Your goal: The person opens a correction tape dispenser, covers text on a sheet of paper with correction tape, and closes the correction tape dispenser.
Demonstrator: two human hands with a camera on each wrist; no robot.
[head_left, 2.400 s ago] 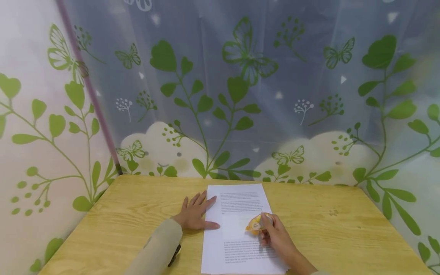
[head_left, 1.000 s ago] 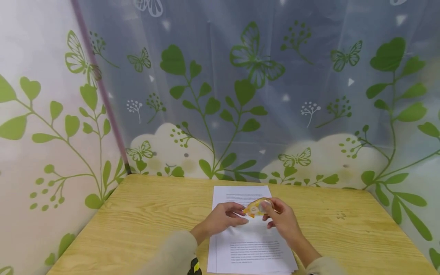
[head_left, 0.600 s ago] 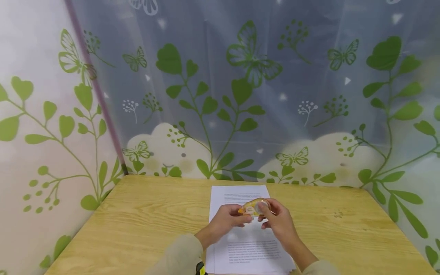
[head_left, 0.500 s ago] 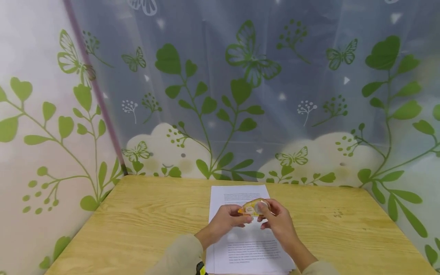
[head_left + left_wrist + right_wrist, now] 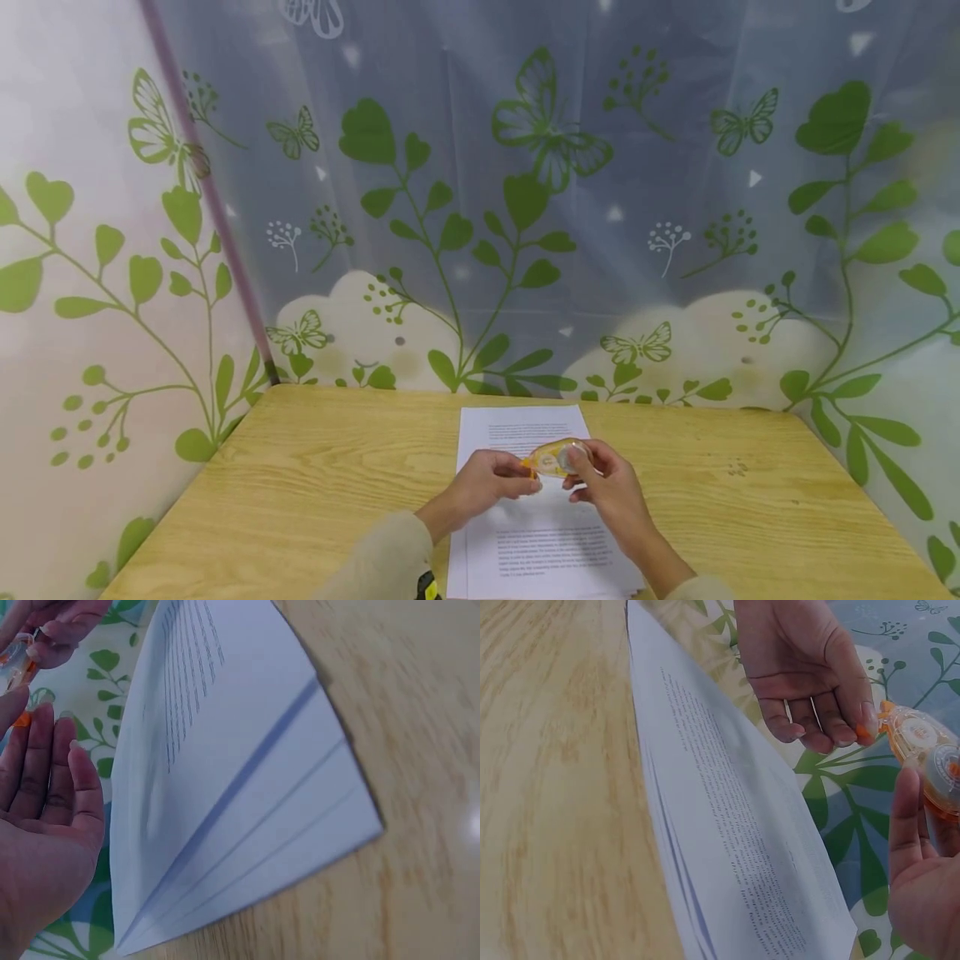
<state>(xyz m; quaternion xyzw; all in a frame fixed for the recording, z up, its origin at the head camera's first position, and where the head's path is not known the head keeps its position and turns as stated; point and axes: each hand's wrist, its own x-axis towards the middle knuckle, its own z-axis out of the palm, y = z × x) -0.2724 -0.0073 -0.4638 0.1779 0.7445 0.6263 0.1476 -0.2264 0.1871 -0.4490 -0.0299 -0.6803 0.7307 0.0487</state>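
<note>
A see-through correction tape (image 5: 549, 460) with orange parts is held over the printed sheets (image 5: 547, 546). My right hand (image 5: 613, 492) grips its rounded end, the thumb lying on the side near the round reel. At the pointed end, my left hand (image 5: 480, 486) pinches a small orange cap (image 5: 867, 735) between thumb and fingertip. The right wrist view shows the cap at the tip of the correction tape; whether it is still joined there I cannot tell. The left hand's other fingers (image 5: 58, 769) are loosely bent beneath.
The stack of sheets lies on a wooden table (image 5: 337, 467), its layered edges showing in the left wrist view. A curtain (image 5: 450, 208) printed with leaves and butterflies stands behind the table. A dark band with yellow (image 5: 427, 586) shows by the left sleeve.
The left hand has come off the paper and over to the pointed end of the correction tape, and now draws slightly left with the cap. The right hand has lifted the correction tape off the sheet.
</note>
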